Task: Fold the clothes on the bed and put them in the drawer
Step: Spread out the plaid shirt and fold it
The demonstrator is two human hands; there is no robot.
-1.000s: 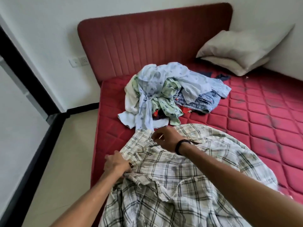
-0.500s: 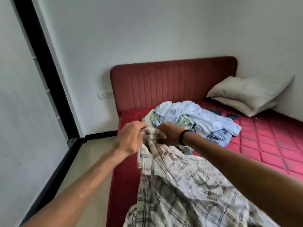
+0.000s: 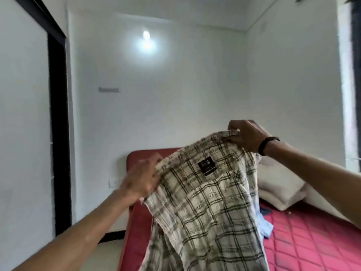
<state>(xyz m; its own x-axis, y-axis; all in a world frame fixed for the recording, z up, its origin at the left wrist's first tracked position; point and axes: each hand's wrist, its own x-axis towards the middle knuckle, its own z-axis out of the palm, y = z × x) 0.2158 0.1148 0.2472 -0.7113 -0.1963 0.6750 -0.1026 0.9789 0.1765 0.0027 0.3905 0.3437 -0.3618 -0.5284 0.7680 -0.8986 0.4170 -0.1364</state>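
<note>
A person lifts a cream cotton shirt with a dark green check [image 3: 205, 202] clear of the red quilted mattress of the bed [image 3: 312, 241], both hands raised at the collar line with the dark woven neck label [image 3: 207, 166] facing the camera. The right hand [image 3: 246, 136], a black band [image 3: 268, 144] at its wrist, pinches the top edge of the fabric between curled fingers and thumb; the left hand [image 3: 142, 178], lower and blurred by motion, has its fingers closed on the opposite end of the same edge. The shirt hangs from these 2 points, its lower part dropping out of sight at the bottom of the view, over the bed's left edge. A pale blue garment [image 3: 265, 226] shows just behind it on the mattress, with a cream pillow [image 3: 279, 184] farther back toward the red padded headboard [image 3: 140, 156]. To fold well from here, the 2 grips would best sit level and at matching points on the shoulders, so the cloth hangs square and the creases fall out before it is laid flat; the present tilt, right side higher, suggests an uneven hold that could skew the first fold. Laying it face down near the mattress edge, away from the other garment, should keep the sleeves free. No drawer is in view.
</note>
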